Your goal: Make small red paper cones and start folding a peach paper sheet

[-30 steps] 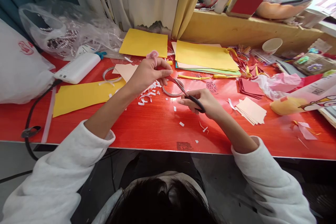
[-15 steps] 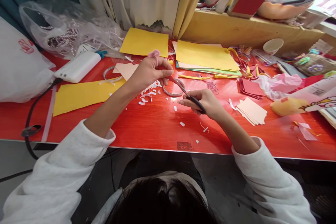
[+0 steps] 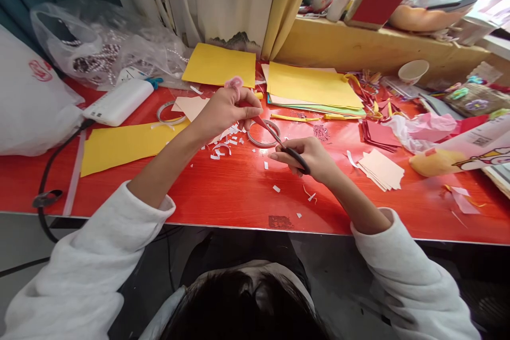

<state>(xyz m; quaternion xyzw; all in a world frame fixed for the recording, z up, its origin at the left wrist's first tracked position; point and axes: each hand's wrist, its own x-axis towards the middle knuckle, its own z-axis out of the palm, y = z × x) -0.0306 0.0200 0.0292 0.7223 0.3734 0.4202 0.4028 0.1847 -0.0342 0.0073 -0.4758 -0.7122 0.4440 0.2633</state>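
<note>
My left hand (image 3: 229, 109) is closed in a pinch on a thin red strip (image 3: 258, 120), which slants down toward the scissors. A curled pink piece (image 3: 234, 83) shows above its knuckles; whether it joins the strip is hidden. My right hand (image 3: 308, 156) is closed around the black handles of a pair of scissors (image 3: 297, 159). The blades point up and left and meet the red strip. Under the two hands lies a grey tape ring (image 3: 264, 143), with white paper scraps (image 3: 223, 150) beside it.
Yellow sheets (image 3: 219, 64) and a stack of coloured paper (image 3: 314, 85) lie at the back. A white power bank (image 3: 119, 102) and plastic bags stand left. Pale paper squares (image 3: 382, 169), red squares (image 3: 378, 135) and a paper cup (image 3: 413, 70) are on the right.
My right hand and the scissors have shifted very slightly to the left. The left hand keeps its pinch, almost still.
</note>
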